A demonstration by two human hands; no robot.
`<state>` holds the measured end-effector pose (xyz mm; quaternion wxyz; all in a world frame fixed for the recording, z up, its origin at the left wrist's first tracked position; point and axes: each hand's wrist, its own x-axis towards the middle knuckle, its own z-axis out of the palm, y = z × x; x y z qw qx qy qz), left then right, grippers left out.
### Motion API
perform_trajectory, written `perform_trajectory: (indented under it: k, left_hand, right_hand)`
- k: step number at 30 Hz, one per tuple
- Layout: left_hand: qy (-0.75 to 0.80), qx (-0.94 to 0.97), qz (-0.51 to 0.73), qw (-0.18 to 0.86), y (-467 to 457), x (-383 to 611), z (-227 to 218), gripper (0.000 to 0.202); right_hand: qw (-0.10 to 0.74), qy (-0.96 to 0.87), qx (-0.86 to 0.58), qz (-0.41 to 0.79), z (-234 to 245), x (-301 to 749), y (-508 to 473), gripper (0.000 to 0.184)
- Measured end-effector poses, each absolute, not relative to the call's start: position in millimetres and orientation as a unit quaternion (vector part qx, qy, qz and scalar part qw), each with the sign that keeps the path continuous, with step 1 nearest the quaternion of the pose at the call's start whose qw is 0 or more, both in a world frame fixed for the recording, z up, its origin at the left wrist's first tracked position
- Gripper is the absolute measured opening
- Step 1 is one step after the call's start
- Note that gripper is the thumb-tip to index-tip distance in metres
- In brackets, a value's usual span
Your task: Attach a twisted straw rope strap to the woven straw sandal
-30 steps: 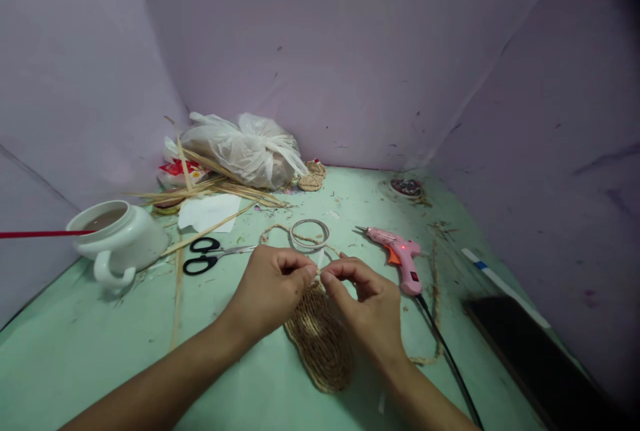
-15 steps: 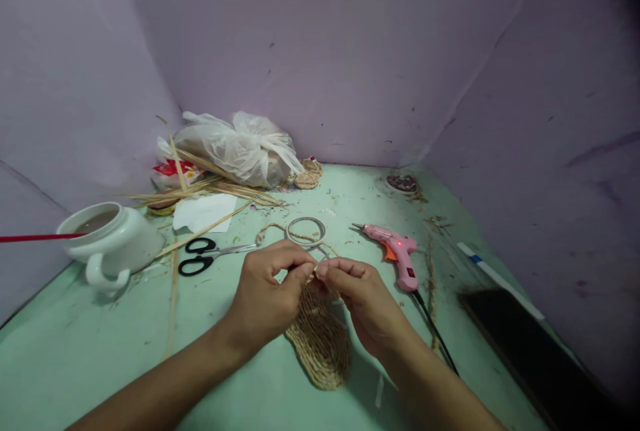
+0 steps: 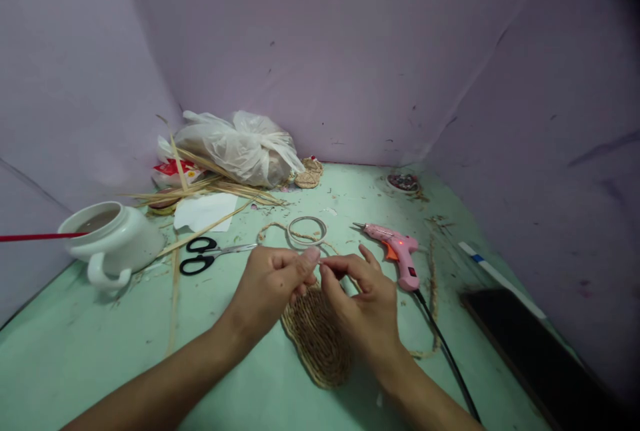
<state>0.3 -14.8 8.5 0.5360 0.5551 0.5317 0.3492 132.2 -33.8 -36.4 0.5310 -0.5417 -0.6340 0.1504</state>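
Note:
A flat oval mat of coiled straw rope (image 3: 317, 341) lies on the green table (image 3: 100, 357) in front of me. My left hand (image 3: 273, 287) pinches the rope at the mat's far end, fingers closed. My right hand (image 3: 363, 297) meets it there, thumb and forefinger pinched on the same rope, the other fingers raised. The loose rope tail (image 3: 280, 227) runs back toward a white ring (image 3: 307, 231).
Black scissors (image 3: 205, 254) lie left of my hands; a pink glue gun (image 3: 395, 254) with a black cord lies right. A white pot (image 3: 113, 241), straw stalks (image 3: 210, 187) and a plastic bag (image 3: 237, 147) sit at back left. A dark slab (image 3: 530, 344) is at right.
My hands shifted slightly while pinching the rope; the right hand's outer fingers have lifted and spread. The mat stayed in place.

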Motion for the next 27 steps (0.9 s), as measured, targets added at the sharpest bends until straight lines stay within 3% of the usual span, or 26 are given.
perform_trajectory:
  k: [2, 6, 12, 17, 27]
  left_hand:
    - [0.527, 0.535, 0.33, 0.572, -16.7, 1.7, 8.6, 0.038]
    - [0.546, 0.549, 0.329, 0.54, -17.4, 5.0, 8.4, 0.022]
    - [0.529, 0.636, 0.345, 0.444, -18.9, 6.1, 4.1, 0.018]
    - [0.524, 0.714, 0.327, 0.329, -22.2, 2.6, 0.5, 0.021]
    - [0.531, 0.738, 0.254, 0.331, -5.2, -7.4, 4.4, 0.017]
  right_hand:
    - [0.522, -0.666, -0.523, 0.101, -38.4, 132.3, -35.5, 0.009]
    - [0.53, -0.662, -0.519, 0.104, -40.5, 131.9, -34.8, 0.009]
    - [0.542, -0.612, -0.535, 0.214, -38.9, 131.9, -31.6, 0.011]
    - [0.542, -0.508, -0.549, 0.383, -28.0, 131.4, -31.0, 0.013]
    - [0.539, -0.424, -0.453, 0.57, -31.3, 135.3, -28.7, 0.018]
